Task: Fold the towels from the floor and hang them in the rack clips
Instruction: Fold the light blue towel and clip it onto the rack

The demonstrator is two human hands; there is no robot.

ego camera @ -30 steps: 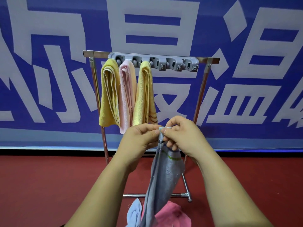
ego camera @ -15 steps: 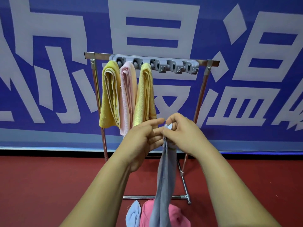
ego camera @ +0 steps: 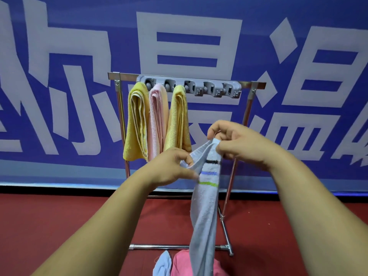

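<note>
Grey-blue towel (ego camera: 205, 216) hangs in the air before us, between us and the rack (ego camera: 247, 108), held up by both hands and trailing down in a long narrow fall toward the red floor (ego camera: 59, 226). Its cloth looks nubbly, and near the top we see three thin bands across it: black, then blue, then green lowest. Our right hand (ego camera: 237, 144) pinches the top corner with curled fingers, higher up. Our left hand (ego camera: 171, 168) sits lower and to the left, its fingers closed on an edge, so that the upper part spreads into a slanted fold between the two grips. Behind, a grey clip strip (ego camera: 199, 88) runs along the rack's top bar. Three folded towels hang side by side at its left end: a left yellow towel (ego camera: 135, 124), a pale pink towel (ego camera: 157, 120) and a right yellow towel (ego camera: 177, 120). On the floor by the rack's base bar lie a light blue towel (ego camera: 163, 263) and a bright pink towel (ego camera: 181, 263), the latter partly hidden behind the hanging cloth. A blue banner (ego camera: 59, 96) with large pale characters fills the wall.
</note>
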